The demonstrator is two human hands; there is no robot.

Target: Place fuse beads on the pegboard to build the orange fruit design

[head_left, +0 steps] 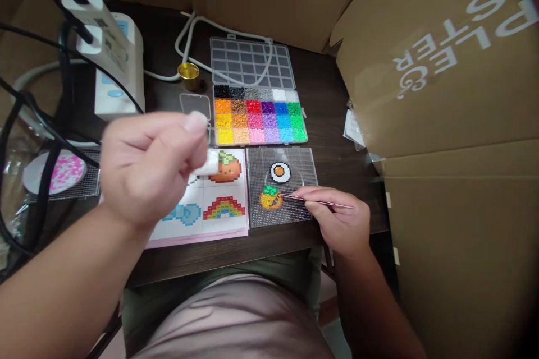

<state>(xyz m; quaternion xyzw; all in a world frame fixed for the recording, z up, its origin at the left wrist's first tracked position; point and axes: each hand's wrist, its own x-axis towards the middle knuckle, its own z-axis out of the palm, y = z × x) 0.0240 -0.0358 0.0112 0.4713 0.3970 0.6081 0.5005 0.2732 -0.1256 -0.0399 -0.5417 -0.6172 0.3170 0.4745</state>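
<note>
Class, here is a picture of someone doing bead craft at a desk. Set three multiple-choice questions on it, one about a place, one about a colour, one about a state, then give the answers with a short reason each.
1. Where does the bead box stand relative to the pegboard?
A. farther from the person
B. nearer the person
C. under it

2. What colour is the middle of the round bead figure on the pegboard?
A. blue
B. orange-yellow
C. green

3. How is the bead box's lid?
A. shut
B. open, tipped back
C. lying on the floor

Answers:
1 A, the box lies beyond the pegboard's far edge.
2 B, a white ring surrounds an orange-yellow centre.
3 B, the clear lid lies back and the beads show.
</note>
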